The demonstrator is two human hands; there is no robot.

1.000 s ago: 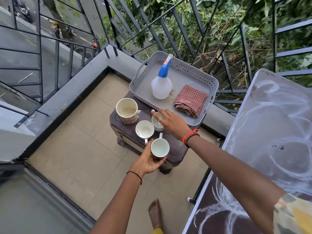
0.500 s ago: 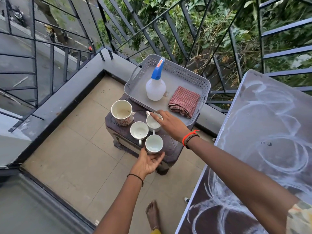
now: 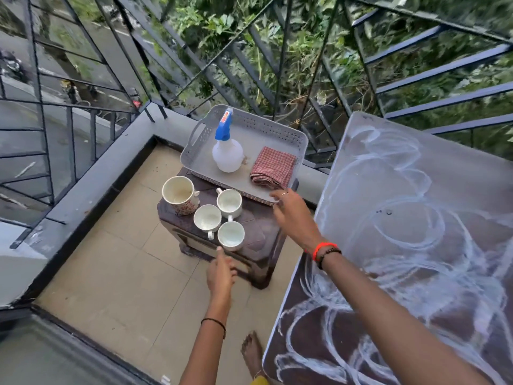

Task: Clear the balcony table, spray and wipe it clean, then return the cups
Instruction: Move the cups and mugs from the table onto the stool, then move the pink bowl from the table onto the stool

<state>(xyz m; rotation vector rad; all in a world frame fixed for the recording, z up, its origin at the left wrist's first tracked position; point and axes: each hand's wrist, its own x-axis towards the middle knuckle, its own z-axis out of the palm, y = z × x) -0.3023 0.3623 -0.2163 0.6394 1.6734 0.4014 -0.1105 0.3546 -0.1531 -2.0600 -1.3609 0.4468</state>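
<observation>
The balcony worktop [image 3: 416, 218], standing to the right of the plastic stool [image 3: 258, 226], is carrying no cups and is showing white swirled smears on its dark surface. The clearing seems done, and spraying is looking like the next step.

All four cups are sitting on the stool's near half. A large patterned mug [image 3: 179, 194] is standing at its left edge and three small white cups [image 3: 229, 202] are clustering at its middle. The nearest cup [image 3: 231, 237] is standing close to the stool's front edge. A grey perforated tray [image 3: 194, 145] is lying across the stool's far side and seems to be overhanging it. It is holding a spray bottle [image 3: 227, 157] and a folded checked cloth [image 3: 272, 166].

Both hands are grasping nothing. The left hand [image 3: 220, 273] is hovering just in front of the stool, index finger pointing at the nearest cup, the other fingers loosely curled. The right hand [image 3: 291, 215] is hanging released over the stool's right side, by the tray's near corner; whether it is touching the tray I cannot tell.

Reaching across the stool for the bottle is risking a forearm catching the crowded cups. That would be sending the front one off onto the tiled floor [image 3: 125, 259], close to a bare foot [image 3: 252, 354]. Pressing on the tray's overhanging part could be tipping it.
</observation>
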